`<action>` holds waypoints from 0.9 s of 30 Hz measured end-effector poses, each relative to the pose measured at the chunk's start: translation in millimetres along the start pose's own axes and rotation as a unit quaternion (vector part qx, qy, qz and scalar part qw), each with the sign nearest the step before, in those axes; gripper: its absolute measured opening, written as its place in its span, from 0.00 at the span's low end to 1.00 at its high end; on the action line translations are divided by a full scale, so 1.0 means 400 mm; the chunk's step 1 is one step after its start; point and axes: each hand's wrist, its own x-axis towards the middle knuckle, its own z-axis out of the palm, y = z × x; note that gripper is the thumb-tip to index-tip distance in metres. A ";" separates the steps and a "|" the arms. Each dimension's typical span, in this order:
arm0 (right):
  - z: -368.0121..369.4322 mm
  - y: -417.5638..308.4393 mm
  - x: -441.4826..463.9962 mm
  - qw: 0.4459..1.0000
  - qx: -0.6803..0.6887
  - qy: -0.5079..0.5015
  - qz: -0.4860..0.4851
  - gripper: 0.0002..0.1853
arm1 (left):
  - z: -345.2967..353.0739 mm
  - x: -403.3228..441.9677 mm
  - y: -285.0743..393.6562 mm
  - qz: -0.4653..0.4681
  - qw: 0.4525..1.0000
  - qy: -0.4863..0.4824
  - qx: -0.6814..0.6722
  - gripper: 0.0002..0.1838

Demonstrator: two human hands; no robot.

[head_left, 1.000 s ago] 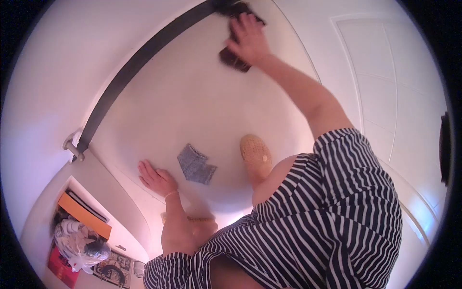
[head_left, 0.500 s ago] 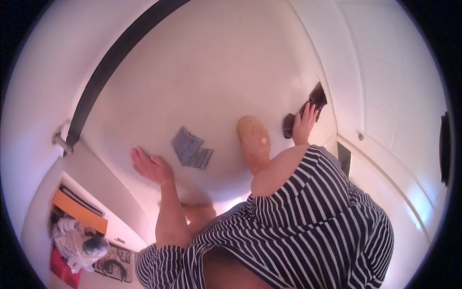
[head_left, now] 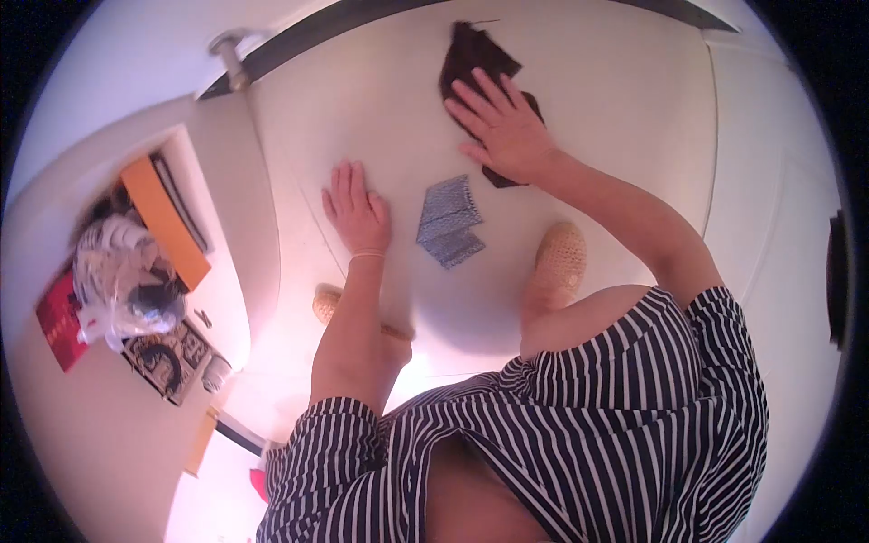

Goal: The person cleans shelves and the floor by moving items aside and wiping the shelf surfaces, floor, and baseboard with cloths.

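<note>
My right hand (head_left: 503,131) lies flat with its fingers spread on top of a dark brown cloth (head_left: 469,52) on the pale floor. Palm and fingers cover the cloth's middle; its far end and a near edge stick out. My left hand (head_left: 357,212) also has its fingers stretched out, and it seems to rest on the floor with nothing under it that I can see. Between the hands, nearer to me, a folded blue-grey cloth (head_left: 450,223) lies flat, touched by neither hand.
A woven tan slipper (head_left: 561,258) is on my right foot. Another slipper (head_left: 326,304) shows near my left arm. At the left, a white cabinet (head_left: 237,235) has an orange box (head_left: 166,217), a clear plastic bag (head_left: 127,299) and a red packet (head_left: 60,321). A dark strip (head_left: 326,38) edges the floor.
My view has turned toward the right. The brown cloth, under my right hand, has moved from beside the right wall to the far middle of the floor. My left hand stays open.
</note>
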 end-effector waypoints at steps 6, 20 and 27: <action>-0.056 0.020 -0.038 0.999 -0.019 0.034 0.006 0.26 | -0.063 0.014 0.109 -0.047 0.989 0.023 -0.138 0.31; -0.121 0.270 -0.042 0.973 -0.134 0.133 0.132 0.35 | -0.161 -0.375 0.026 -0.472 0.872 -0.101 -0.080 0.39; -0.079 -0.052 0.320 0.993 -0.011 0.071 -0.093 0.30 | -0.173 -0.375 0.024 -0.393 0.900 -0.169 -0.078 0.61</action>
